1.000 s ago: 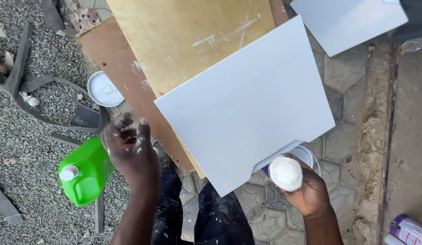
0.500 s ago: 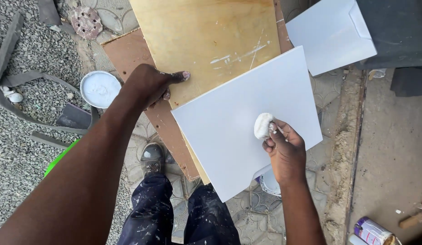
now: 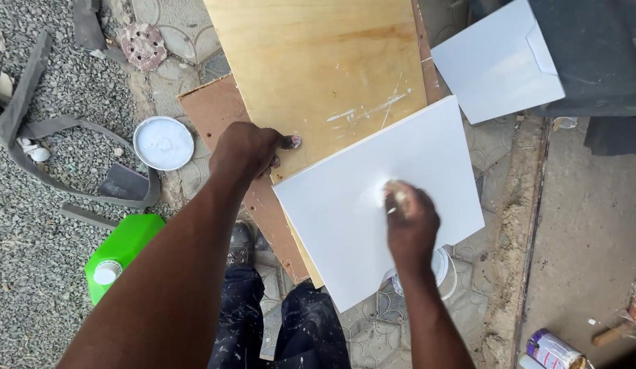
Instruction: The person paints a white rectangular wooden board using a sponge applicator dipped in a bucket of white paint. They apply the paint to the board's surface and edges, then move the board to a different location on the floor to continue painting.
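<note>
A white square panel (image 3: 345,225) lies tilted on a large plywood sheet (image 3: 318,61). My right hand (image 3: 408,222) presses a white-coated pad onto the middle of the panel, leaving a pale smear beside the fingers. My left hand (image 3: 246,152) rests flat on the plywood at the panel's upper left corner, fingers pointing right. A small white pail (image 3: 442,270) peeks out under the panel's lower edge, mostly hidden by my right wrist.
A round white lid (image 3: 163,142) and a green jug (image 3: 119,254) lie on gravel at the left. A second white panel (image 3: 499,65) sits at the upper right. A sanding disc (image 3: 144,45) lies top left. A can (image 3: 551,350) stands bottom right. My legs are below.
My right hand lifted the white pad from the pail and moved it across the white panel toward its middle. My left hand rose from near the green jug onto the plywood.
</note>
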